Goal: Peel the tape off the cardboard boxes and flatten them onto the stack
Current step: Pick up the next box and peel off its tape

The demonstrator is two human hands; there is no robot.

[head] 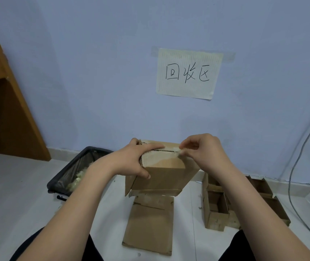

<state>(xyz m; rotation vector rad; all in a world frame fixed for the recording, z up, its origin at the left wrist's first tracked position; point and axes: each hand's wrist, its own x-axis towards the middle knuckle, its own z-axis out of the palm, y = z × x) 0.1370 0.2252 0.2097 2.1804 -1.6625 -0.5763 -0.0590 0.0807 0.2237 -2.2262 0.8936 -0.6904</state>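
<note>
A brown corrugated cardboard box (161, 172) is held in the air above the pale floor (14, 185), in front of a light blue wall (112, 72). The left hand (131, 162) grips the box at its upper left corner, fingers laid over the top edge and thumb pressed against the near face. The right hand (205, 153) pinches a strip of whitish clear tape (176, 152) between thumb and forefinger at the box's upper right, along the top seam; the tape is lifted at that end, and pale tape residue shows across the top of the near face. Directly below the held box, a stack of flattened brown cardboard (150, 223) lies flat on the floor between the person's dark-clad knees. To the right of it, a group of opened brown cardboard boxes (218, 208) stands on the floor near the wall. To the left, a black bin lined with a clear plastic bag (75, 170) holds crumpled yellowish tape scraps. A lined paper note with handwritten characters (188, 74) is taped to the wall above. A brown wooden furniture panel (5, 110) stands at far left, and grey cables (301, 157) hang at far right.
</note>
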